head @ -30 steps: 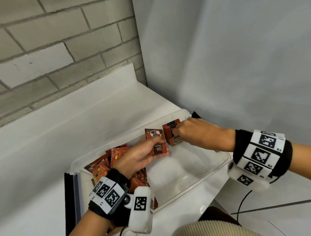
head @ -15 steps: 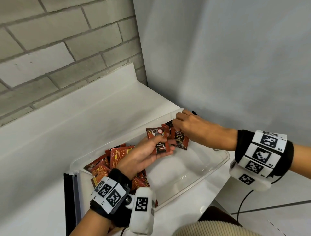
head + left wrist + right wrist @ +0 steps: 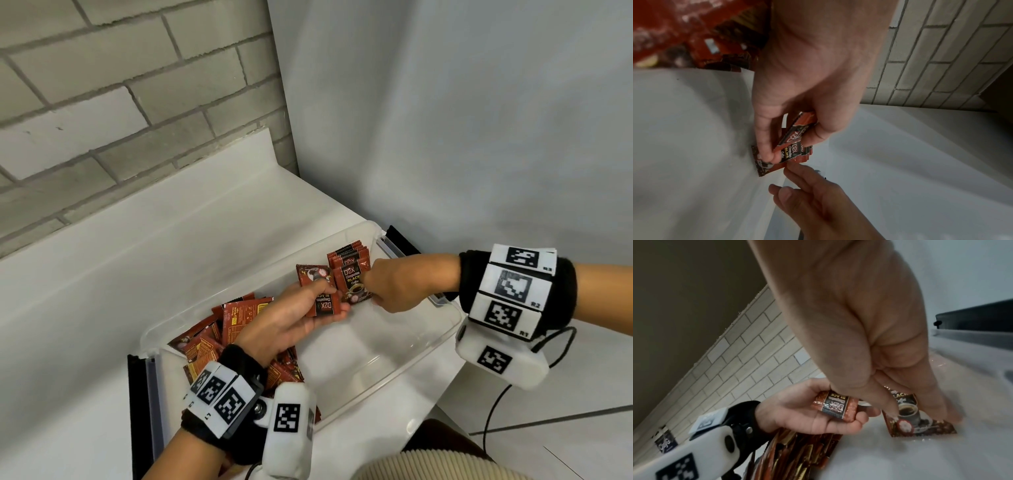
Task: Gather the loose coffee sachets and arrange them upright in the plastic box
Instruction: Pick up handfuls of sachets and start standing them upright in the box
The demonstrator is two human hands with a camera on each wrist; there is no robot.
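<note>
The upright sachet (image 3: 352, 284) reads "D2X BLACK Coffee"; the wrist-band (image 3: 513, 291) tags seemingly read R1, R2.

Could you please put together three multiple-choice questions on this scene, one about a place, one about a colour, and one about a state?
1. Where in the clear plastic box does the upright row of red-and-black coffee sachets stand?
A. at the end by the right hand
B. in the middle
C. outside, on the white counter

2. What colour is the wall of bricks behind the counter?
A. green
B. pale grey
C. blue

3. What is the left hand doing?
A. lying flat on the counter
B. gripping the box's rim
C. holding one sachet between thumb and fingers

Answers:
1 A, since the row stands in the corner beside the right hand, far from the loose heap of sachets.
2 B, since the bricks look pale grey in the head view.
3 C, since the thumb lies on a sachet resting across the fingers.
</note>
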